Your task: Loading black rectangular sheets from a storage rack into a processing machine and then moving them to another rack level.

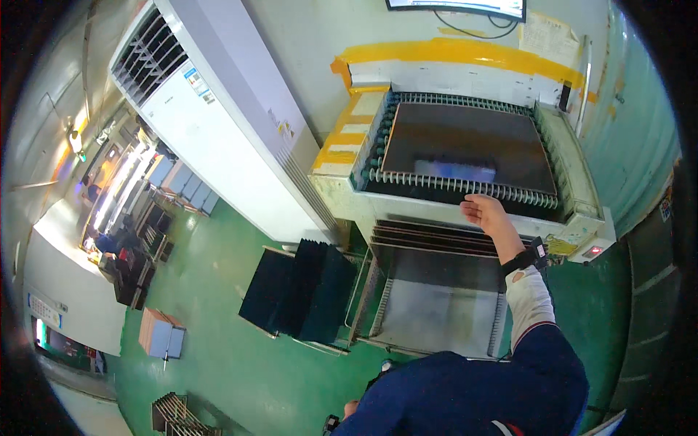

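Observation:
My right hand [483,212] is stretched out over the front edge of a roller conveyor [436,180], its fingers loosely bent and holding nothing that I can see. On the rollers beyond it lies a large dark flat panel [465,145] with a shiny surface. Under my right forearm stands a slotted rack [374,291] with several thin dark boards [436,236] at its far end. Low in the view, only a small part of my left hand [350,409] shows beside my body. My sleeve and body hide its fingers.
Left of the rack, several dark panels [298,291] stand in another wire rack. A tall white air conditioner [218,131] rises at the left of the conveyor. A small box-like stack [161,334] and a slatted rack [182,416] stand on the green floor [218,320].

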A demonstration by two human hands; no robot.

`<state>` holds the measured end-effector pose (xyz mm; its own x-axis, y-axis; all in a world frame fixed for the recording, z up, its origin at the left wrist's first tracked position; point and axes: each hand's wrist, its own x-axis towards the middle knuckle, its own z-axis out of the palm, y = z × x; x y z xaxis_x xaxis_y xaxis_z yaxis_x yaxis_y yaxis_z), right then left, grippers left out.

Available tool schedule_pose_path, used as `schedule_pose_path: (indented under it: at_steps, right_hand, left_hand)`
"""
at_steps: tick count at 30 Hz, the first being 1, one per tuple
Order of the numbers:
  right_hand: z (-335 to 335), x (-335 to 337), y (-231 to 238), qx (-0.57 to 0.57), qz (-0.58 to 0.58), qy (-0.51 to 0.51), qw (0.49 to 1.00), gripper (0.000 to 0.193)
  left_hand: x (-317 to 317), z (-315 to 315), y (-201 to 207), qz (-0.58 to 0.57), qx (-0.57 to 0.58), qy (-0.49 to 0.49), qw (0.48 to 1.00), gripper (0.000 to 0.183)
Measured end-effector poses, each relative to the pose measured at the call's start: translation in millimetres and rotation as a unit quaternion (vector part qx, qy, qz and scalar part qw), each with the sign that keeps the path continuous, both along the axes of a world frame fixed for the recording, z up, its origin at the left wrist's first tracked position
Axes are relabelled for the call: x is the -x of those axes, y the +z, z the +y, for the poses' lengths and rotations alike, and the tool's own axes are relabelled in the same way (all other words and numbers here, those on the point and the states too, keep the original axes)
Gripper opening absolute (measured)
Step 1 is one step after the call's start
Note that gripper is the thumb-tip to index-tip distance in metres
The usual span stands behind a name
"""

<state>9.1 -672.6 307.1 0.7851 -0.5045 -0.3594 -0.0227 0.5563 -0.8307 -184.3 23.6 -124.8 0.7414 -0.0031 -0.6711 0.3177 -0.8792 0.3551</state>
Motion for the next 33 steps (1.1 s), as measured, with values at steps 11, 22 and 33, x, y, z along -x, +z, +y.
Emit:
schedule_pose_path:
  at_steps: [11,22,33]
  right_hand:
    - [72.6,36.2,-39.3,0.515,0.116,0.158,0.835,0.022]
    - [110.6,57.6,-43.2,0.685,0.112,0.122,0.709,0.015]
    - [131.8,36.4,-49.4,0.683,0.178,0.148,0.693,0.017]
  left_hand:
    - [-0.3,7.9,15.8,0.031,0.058,0.043,0.997,0.032]
    - [-10.8,-6.1,64.3,0.014,0.053,0.017,0.998,0.028]
    - [1.9,12.1,61.2,0.021,0.004,0.077,0.997,0.029]
